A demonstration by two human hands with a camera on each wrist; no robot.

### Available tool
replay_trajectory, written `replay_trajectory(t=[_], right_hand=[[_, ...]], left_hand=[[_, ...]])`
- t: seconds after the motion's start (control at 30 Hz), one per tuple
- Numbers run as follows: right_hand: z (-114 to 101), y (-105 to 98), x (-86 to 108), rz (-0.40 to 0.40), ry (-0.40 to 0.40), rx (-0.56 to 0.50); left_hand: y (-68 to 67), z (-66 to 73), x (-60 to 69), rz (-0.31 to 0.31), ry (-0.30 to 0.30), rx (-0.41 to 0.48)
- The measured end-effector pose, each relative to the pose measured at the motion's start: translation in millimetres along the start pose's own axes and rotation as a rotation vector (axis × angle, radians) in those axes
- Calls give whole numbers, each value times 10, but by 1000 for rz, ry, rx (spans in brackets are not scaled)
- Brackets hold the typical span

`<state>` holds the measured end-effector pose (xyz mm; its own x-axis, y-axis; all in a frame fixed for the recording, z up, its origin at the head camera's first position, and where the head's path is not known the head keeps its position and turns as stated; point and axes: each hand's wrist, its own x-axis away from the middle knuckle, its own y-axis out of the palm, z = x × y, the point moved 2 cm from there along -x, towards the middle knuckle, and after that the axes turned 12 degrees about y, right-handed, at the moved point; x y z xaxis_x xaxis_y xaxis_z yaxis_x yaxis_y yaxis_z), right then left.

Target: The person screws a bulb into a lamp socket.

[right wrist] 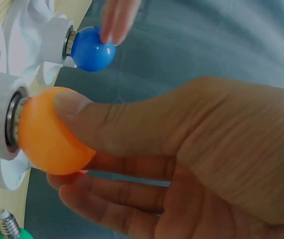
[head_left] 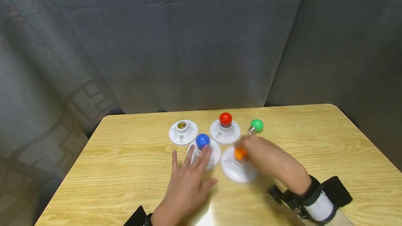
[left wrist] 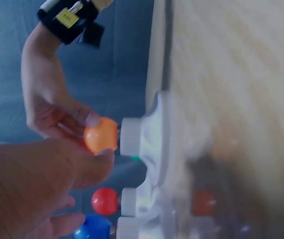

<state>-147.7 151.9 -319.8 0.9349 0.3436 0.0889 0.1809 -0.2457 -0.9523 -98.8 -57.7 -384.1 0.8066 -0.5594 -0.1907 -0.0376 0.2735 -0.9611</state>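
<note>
My right hand (head_left: 262,152) pinches an orange light bulb (right wrist: 57,134) between thumb and fingers. That bulb sits at the mouth of a white lamp holder (right wrist: 0,117), with part of its metal base showing. My left hand (head_left: 186,187) is spread with fingers extended. Its fingertips lie at or just over the blue bulb (head_left: 202,140), which stands in a second holder (head_left: 215,156); whether they touch it I cannot tell. Behind, a red bulb (head_left: 225,118) stands upright in another holder (head_left: 226,137).
At the back left is a holder (head_left: 175,132) with a bare socket. A green bulb (head_left: 257,125) lies on its side at the back right, its metal base toward the holders. Everything rests on a wooden table (head_left: 125,170), with a grey curtain (head_left: 194,44) behind it.
</note>
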Motion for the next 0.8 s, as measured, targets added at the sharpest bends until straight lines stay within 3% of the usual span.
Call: replay_trajectory(t=[0.33,0.57,0.8], right_hand=[[21,27,-26,38,-18,43],[28,52,-44,30,18,53],[19,52,-53,34,13,72]], left_hand=[[-155,-168,-26,33,-49,-32],[-306,-406,-11,91,-129,-80],[-406,-678,18,109,-193,-107]])
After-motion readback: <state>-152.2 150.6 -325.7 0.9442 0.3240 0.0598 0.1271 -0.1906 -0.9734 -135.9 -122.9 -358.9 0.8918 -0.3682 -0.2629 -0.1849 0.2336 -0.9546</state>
